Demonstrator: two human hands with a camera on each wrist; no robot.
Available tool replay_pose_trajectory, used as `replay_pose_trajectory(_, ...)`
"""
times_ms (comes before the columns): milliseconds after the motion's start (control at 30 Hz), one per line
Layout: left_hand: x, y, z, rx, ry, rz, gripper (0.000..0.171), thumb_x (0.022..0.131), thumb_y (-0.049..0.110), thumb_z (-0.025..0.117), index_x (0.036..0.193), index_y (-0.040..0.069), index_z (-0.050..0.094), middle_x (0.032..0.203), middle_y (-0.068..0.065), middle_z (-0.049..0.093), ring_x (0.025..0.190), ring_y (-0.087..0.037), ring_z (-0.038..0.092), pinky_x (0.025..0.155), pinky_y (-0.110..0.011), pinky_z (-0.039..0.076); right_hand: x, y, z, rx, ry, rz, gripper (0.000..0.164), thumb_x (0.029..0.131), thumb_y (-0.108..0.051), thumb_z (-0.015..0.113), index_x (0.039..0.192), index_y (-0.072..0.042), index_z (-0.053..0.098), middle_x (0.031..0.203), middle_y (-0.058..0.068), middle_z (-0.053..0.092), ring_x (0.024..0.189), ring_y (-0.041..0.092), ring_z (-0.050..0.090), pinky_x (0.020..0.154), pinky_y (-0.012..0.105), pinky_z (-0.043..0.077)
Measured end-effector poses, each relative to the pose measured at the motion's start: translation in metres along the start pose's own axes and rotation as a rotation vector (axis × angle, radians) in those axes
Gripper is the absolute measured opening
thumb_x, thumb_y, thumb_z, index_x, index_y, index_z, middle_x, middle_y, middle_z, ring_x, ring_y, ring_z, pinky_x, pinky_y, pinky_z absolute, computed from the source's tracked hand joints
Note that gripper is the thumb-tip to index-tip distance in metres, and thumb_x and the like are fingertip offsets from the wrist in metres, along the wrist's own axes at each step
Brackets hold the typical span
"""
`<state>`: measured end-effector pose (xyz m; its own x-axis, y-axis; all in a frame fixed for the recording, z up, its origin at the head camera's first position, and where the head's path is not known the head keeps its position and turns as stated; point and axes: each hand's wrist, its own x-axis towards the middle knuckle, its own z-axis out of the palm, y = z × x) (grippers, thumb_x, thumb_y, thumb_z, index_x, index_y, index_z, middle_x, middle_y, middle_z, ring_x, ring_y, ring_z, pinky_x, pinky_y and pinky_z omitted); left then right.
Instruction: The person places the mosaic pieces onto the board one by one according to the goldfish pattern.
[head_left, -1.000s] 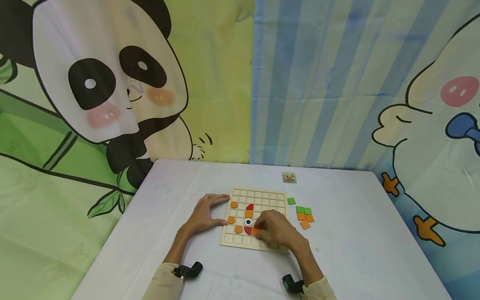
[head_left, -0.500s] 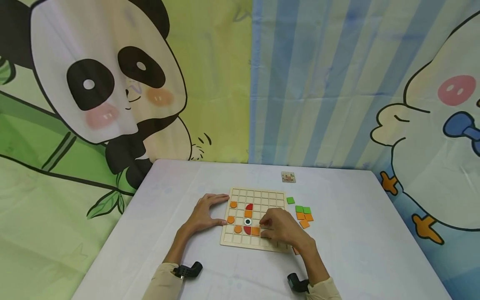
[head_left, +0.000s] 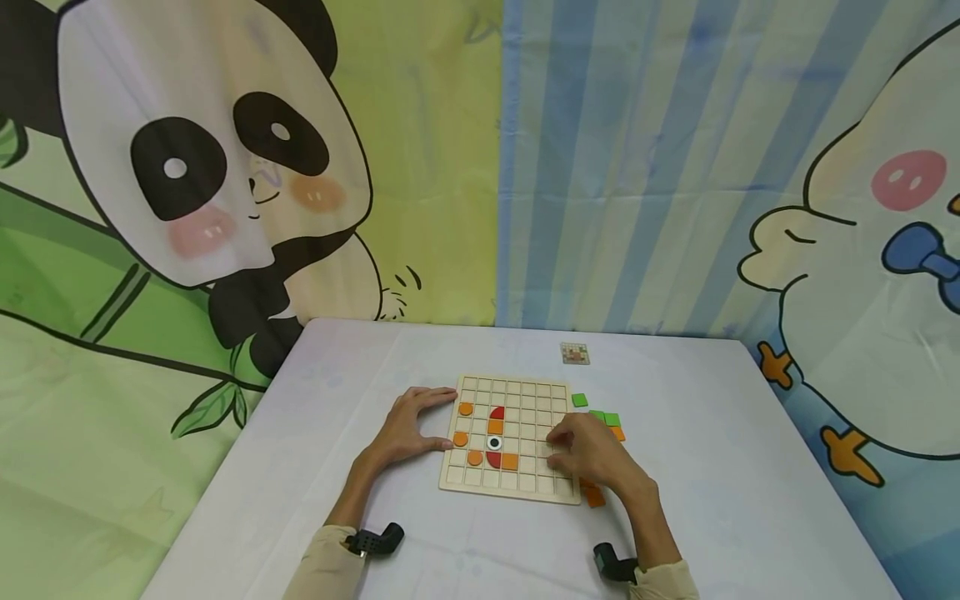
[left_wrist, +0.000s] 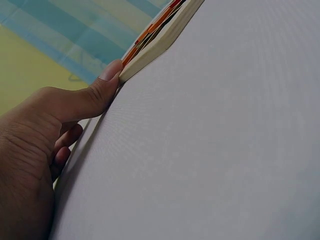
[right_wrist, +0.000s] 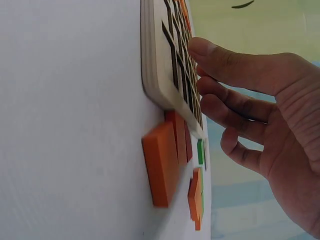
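Note:
A wooden grid board (head_left: 531, 483) lies flat on the table. On its left half sit orange discs (head_left: 466, 409), red quarter-round pieces (head_left: 497, 412), orange squares (head_left: 509, 461) and a white piece with a black dot (head_left: 494, 442). My left hand (head_left: 408, 427) rests at the board's left edge, thumb and fingers spread; in the left wrist view its thumb touches the corner. My right hand (head_left: 592, 450) hovers over the board's right edge, fingers loosely bent. Nothing shows between its thumb and fingers in the right wrist view.
Right of the board lie green squares (head_left: 611, 419) and more orange tiles (right_wrist: 161, 165), partly hidden by my right hand in the head view. A small patterned card (head_left: 575, 354) lies behind the board. Printed curtains (head_left: 645, 167) stand behind the table.
My right hand has let go of the orange square beside the lower red piece and moved right to the board's edge. My left hand has stayed put.

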<state>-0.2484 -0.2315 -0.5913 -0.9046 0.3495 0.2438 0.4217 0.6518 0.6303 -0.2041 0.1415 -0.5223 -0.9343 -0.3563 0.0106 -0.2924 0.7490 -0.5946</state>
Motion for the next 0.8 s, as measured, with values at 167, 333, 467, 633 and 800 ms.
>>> replay_pose_trajectory(167,0.000,-0.002,0.001,-0.004,-0.006,-0.009,0.091,0.074,0.048,0.100,0.154,0.026,0.065,0.160,0.005,0.063,0.145,-0.029,0.053,0.121,-0.063,0.038,-0.007,0.010,-0.006,-0.011,0.024,0.027,0.026,0.080,-0.014,0.097,0.103,-0.014,0.086,0.099,-0.006,0.076,0.090,0.012,0.065,0.085,0.033,0.056)
replay_pose_trajectory(333,0.000,-0.002,0.002,0.004,0.000,-0.003,0.090,0.074,0.048,0.100,0.154,0.026,0.065,0.159,0.004,0.064,0.145,-0.029,0.053,0.120,-0.063,0.038,-0.012,0.018,-0.011,-0.020,0.052,0.031,0.024,0.081,-0.013,0.097,0.102,-0.014,0.086,0.095,-0.006,0.074,0.088,0.012,0.064,0.082,0.032,0.055)
replay_pose_trajectory(467,0.001,-0.001,0.001,0.007,0.002,0.003,0.089,0.073,0.049,0.100,0.153,0.026,0.066,0.158,0.004,0.064,0.143,-0.029,0.054,0.119,-0.063,0.039,-0.014,0.023,-0.015,-0.026,0.063,0.022,0.024,0.081,-0.013,0.097,0.102,-0.011,0.086,0.093,-0.004,0.075,0.087,0.013,0.064,0.081,0.031,0.054)
replay_pose_trajectory(633,0.000,-0.001,0.001,0.002,-0.002,-0.009,0.090,0.073,0.048,0.100,0.153,0.028,0.066,0.159,0.005,0.064,0.143,-0.028,0.054,0.120,-0.062,0.038,-0.017,0.030,-0.022,-0.032,0.069,0.024,0.024,0.082,-0.012,0.096,0.104,-0.010,0.086,0.094,-0.003,0.076,0.086,0.013,0.063,0.080,0.031,0.053)
replay_pose_trajectory(800,0.001,-0.003,0.002,0.007,0.000,-0.010,0.091,0.072,0.050,0.100,0.154,0.027,0.065,0.159,0.006,0.064,0.142,-0.027,0.054,0.120,-0.061,0.038,-0.022,0.038,-0.027,-0.034,0.076,0.064,0.027,0.082,-0.013,0.096,0.106,-0.008,0.086,0.094,0.000,0.077,0.084,0.013,0.062,0.078,0.031,0.053)
